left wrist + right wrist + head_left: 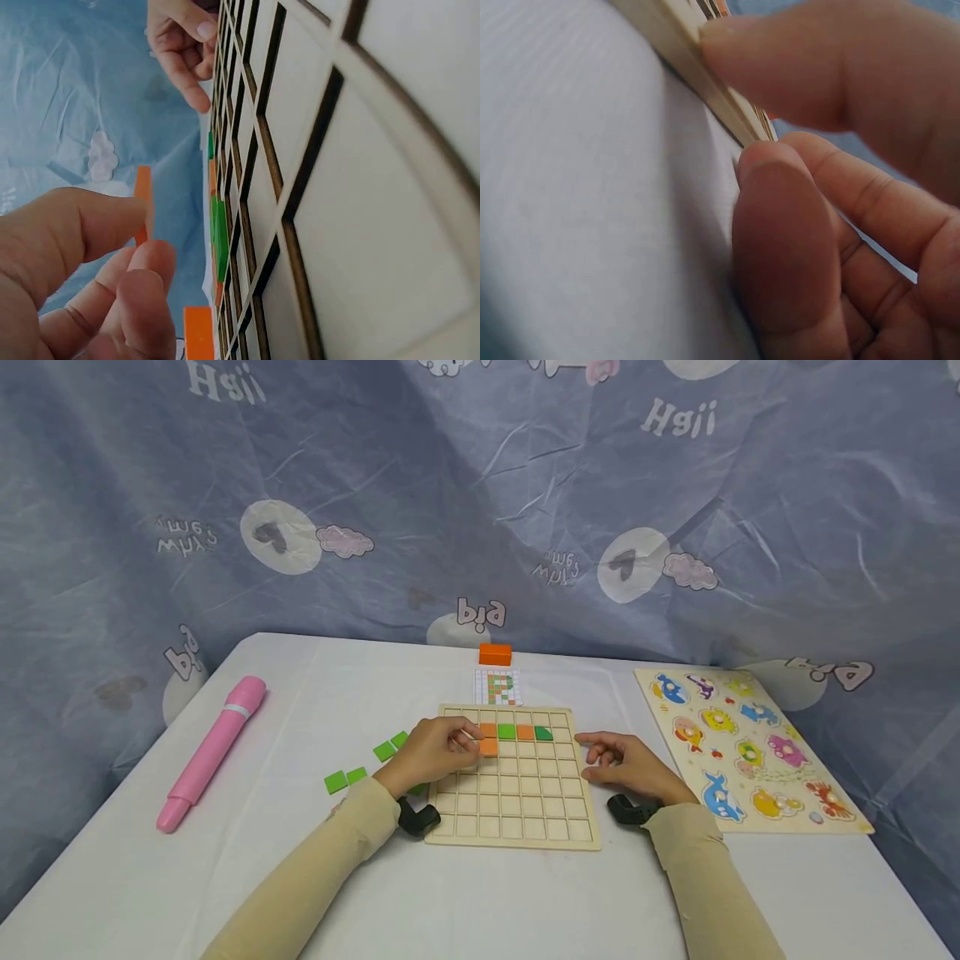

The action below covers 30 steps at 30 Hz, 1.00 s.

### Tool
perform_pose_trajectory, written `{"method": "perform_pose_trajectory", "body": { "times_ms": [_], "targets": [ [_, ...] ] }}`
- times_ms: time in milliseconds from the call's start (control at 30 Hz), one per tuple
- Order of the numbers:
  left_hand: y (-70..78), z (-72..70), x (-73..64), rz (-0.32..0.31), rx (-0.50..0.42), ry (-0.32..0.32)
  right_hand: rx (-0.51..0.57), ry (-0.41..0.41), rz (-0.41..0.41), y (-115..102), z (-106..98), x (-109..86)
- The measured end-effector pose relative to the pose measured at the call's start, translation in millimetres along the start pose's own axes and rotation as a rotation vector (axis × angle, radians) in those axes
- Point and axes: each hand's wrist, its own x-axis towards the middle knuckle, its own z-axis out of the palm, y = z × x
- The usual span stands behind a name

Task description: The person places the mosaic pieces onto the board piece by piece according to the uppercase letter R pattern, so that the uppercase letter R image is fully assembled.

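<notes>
My left hand (437, 750) pinches a thin orange square tile (142, 202) between thumb and fingers, above the left part of a wooden grid board (525, 832). Along one row of the board lie an orange tile (489, 729), a light green tile (507, 732), another orange tile (525, 732) and a dark green piece (543, 734) with a rounded corner. At the board's right edge is my right hand (622, 763), holding nothing. Its thumb touches the board's rim (697, 67) in the right wrist view, and the other fingers are loosely bent.
Several green tiles (336, 782) lie left of the board, some partly behind my left arm. Beyond the board are a pattern card (498, 687) and an orange block (495, 654). A pink cylinder (210, 756) lies far left; a sea-animal puzzle board (750, 752) lies right.
</notes>
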Motion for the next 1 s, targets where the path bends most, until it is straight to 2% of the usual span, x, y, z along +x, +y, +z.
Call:
{"method": "perform_pose_trajectory", "body": {
  "times_ms": [467, 1000],
  "targets": [
    [-6.4, 0.8, 2.3, 0.020, 0.100, -0.111, 0.005, 0.001, -0.003, -0.9, -0.1, -0.5],
    [-2.4, 7.1, 4.1, -0.007, 0.230, -0.104, 0.019, -0.006, 0.003, 0.2, -0.5, -0.5]
  ]
}}
